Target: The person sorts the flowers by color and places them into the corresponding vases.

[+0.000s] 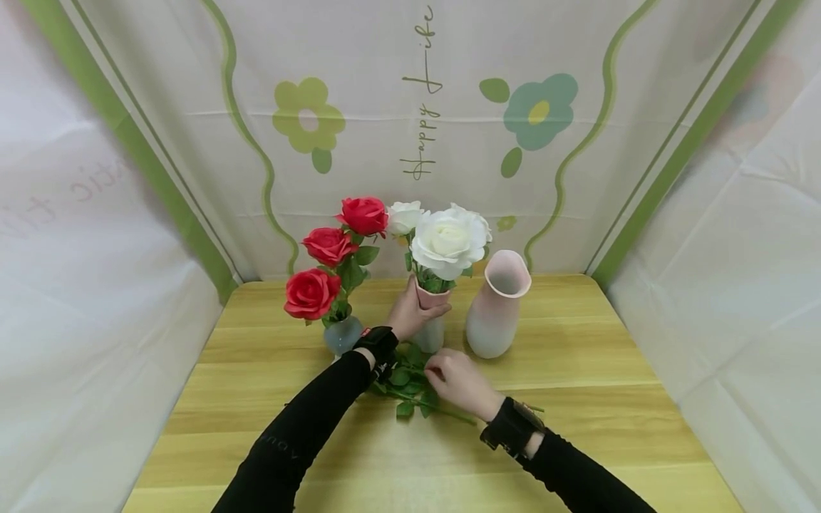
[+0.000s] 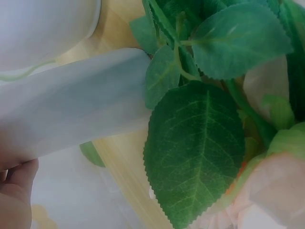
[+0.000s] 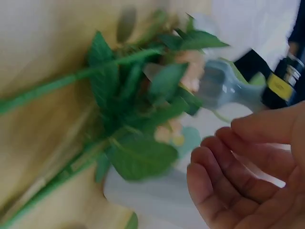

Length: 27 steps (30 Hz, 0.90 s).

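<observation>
My left hand (image 1: pixel 410 311) grips a slim vase (image 1: pixel 431 336) near its pink rim, thumb across the front; its pale body shows in the left wrist view. White roses (image 1: pixel 447 244) stand in this vase. Below, leafy flower stems (image 1: pixel 405 381) lie on the table, with pale peach petals (image 2: pixel 267 195) showing at their heads. My right hand (image 1: pixel 463 385) hovers just over these stems. In the right wrist view its fingers (image 3: pixel 224 171) bend loosely and hold nothing; leaves and blurred stems lie beyond them.
A blue-grey vase (image 1: pixel 343 335) with red roses (image 1: pixel 312 293) stands left of the held vase, partly behind the left wrist. A larger pink-and-white vase (image 1: pixel 492 324) with a wavy rim stands to the right. A printed cloth (image 1: pixel 372 57) hangs behind the wooden table (image 1: pixel 590 399).
</observation>
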Tool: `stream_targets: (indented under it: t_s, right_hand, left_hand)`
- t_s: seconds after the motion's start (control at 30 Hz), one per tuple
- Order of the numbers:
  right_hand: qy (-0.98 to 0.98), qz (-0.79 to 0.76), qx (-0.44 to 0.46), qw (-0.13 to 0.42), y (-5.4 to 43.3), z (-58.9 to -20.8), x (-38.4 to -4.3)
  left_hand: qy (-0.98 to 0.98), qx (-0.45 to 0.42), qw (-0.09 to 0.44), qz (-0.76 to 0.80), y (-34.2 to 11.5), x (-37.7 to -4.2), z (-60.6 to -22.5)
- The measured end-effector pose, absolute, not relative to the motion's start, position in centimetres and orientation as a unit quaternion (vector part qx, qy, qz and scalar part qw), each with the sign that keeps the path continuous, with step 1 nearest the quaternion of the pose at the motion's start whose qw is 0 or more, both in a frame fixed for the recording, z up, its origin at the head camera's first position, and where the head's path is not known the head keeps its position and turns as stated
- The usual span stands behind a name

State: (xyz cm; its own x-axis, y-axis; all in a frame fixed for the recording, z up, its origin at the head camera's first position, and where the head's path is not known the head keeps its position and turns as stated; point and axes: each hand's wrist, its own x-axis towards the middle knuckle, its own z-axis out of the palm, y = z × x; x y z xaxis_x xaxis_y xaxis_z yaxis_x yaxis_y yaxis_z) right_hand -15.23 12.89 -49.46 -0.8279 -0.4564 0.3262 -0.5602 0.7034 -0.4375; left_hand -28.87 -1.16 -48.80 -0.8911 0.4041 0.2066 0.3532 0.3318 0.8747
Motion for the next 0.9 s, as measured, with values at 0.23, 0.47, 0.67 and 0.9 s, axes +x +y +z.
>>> stream_targets:
  t_s: [0.23, 0.47, 0.67, 0.9]
  right_hand:
    - [-0.926, 0.205, 0.31, 0.069, 10.9, -51.8, -15.0]
    - [-0.938, 0.114, 0.324, 0.05, 8.8, -53.2, -14.6]
    - [-0.942, 0.077, 0.326, 0.026, 7.7, -53.5, -14.0]
    - [-0.938, 0.054, 0.338, 0.054, 6.4, -54.0, -13.8]
  left_hand:
    - [0.817, 0.236, 0.017, 0.526, -1.1, -29.1, -49.0]
    - [0.818, 0.231, 0.022, 0.526, -1.2, -29.0, -48.8]
    - [0.818, 0.233, 0.02, 0.526, -1.2, -29.0, -48.8]
    - [0.824, 0.229, 0.027, 0.518, -1.3, -28.8, -48.8]
